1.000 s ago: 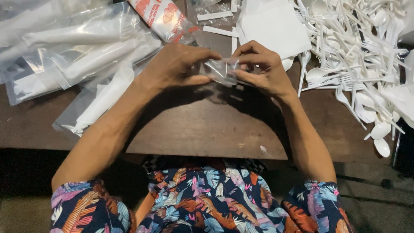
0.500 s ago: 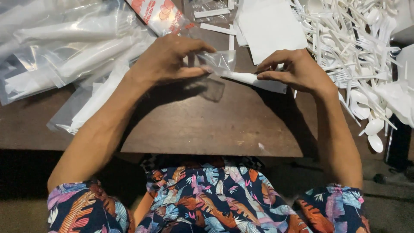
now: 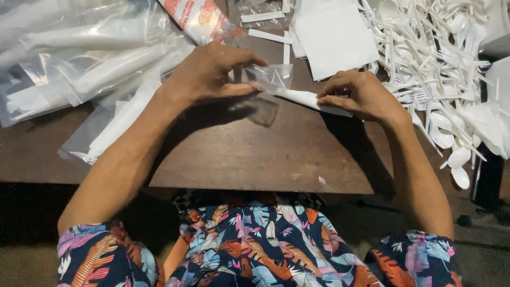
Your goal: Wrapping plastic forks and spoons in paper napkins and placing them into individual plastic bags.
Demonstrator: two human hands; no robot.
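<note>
The left hand point(image 3: 212, 74) pinches one small clear plastic sleeve point(image 3: 272, 78); the right hand point(image 3: 358, 95) grips one rolled white napkin point(image 3: 311, 98), its tip hidden inside; white plastic cutlery point(image 3: 430, 58) is too tangled to count

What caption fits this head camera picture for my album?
Left hand holds a clear bag open as right hand slides in a white roll.

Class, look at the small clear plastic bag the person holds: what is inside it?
The left hand holds the clear bag open. A rolled white napkin enters its mouth, pushed by the right hand. Its far end lies hidden under that hand.
</note>
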